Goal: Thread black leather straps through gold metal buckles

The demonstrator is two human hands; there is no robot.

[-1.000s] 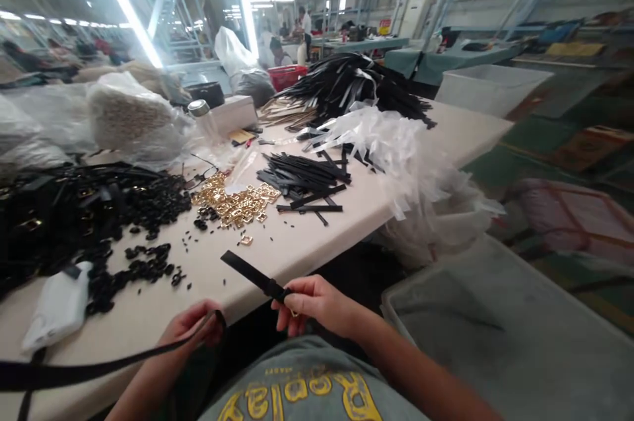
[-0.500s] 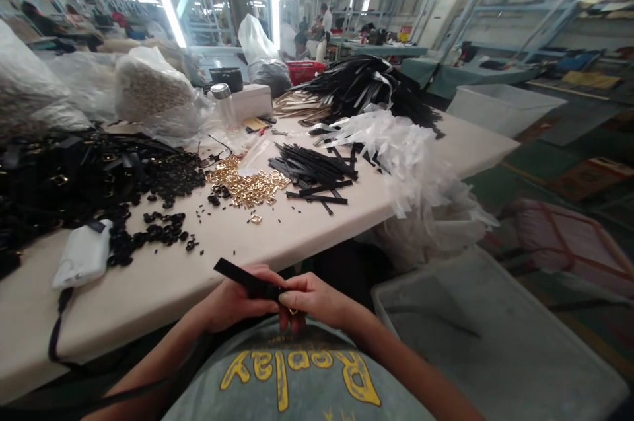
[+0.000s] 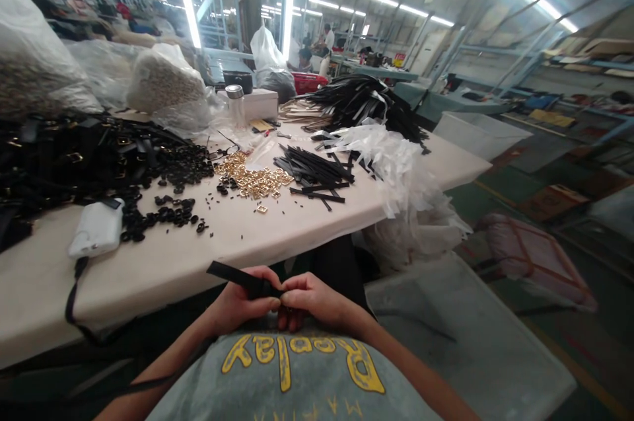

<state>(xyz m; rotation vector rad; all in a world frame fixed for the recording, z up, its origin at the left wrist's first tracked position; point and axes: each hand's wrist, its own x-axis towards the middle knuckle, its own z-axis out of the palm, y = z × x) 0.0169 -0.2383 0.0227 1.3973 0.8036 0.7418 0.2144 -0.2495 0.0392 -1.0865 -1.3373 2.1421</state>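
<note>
Here, the left hand (image 3: 241,300) and right hand (image 3: 313,297) are pinching a flat black strap (image 3: 228,273), grips closed. Its straight end is protruding past the left grip.

The left hand (image 3: 245,295) and right hand (image 3: 313,299) meet just short of the near edge of the worktop (image 3: 277,229), both gripping a black strap (image 3: 228,273) whose free end points toward ten o'clock. From the hands, gold buckles (image 3: 257,182) lie heaped at twelve o'clock, with a pile of black strips (image 3: 314,168) toward one. White plastic film (image 3: 386,150) spills over the edge between one and two. A white device (image 3: 99,229) lies between nine and ten, beside small black loops (image 3: 178,213); a grey bin (image 3: 475,322) stands near three.
</note>
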